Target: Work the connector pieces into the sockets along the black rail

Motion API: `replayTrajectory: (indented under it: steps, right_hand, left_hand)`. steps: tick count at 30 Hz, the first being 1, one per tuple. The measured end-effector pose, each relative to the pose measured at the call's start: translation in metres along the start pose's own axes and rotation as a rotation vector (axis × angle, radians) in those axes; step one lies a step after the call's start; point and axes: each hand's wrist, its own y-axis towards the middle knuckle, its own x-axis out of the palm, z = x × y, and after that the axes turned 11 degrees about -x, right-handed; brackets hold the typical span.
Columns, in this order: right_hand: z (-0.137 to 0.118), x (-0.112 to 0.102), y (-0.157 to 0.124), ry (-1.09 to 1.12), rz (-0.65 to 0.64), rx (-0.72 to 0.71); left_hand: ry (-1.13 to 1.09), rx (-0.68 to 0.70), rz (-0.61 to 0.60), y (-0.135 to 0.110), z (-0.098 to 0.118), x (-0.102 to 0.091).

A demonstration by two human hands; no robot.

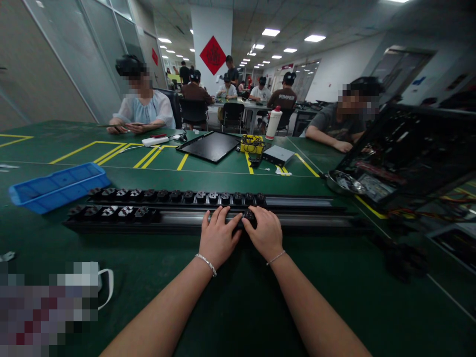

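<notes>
Two long black rails lie side by side across the green table. The far rail [297, 201] carries a row of several small black socket modules [174, 195]. The near rail [178, 221] has several modules at its left end [111, 213]. My left hand [218, 237] rests on the near rail, fingers spread flat over it. My right hand [265, 232] sits just to its right, fingertips pinching one small black module [249, 216] on the near rail. Both wrists wear thin bracelets.
A blue plastic tray [55, 186] lies at the left. A metal bowl [344, 182] and an open black computer case [409, 153] stand at the right. Farther back are a black flat panel [211, 146], a yellow box [252, 144] and a white power strip [155, 141]. Two people sit across the table.
</notes>
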Motion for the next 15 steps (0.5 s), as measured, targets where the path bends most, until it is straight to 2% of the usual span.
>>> replayTrajectory:
  steps: [7, 15]
  right_hand:
    - [-0.0068, 0.0033, -0.0049, -0.017, 0.073, 0.071]
    - [-0.009, 0.005, -0.0044, -0.036, 0.089, 0.062]
  left_hand:
    - [0.013, 0.004, 0.007, 0.0, 0.0004, 0.0003]
    - [-0.007, -0.005, 0.002, -0.0001, 0.0009, -0.0009]
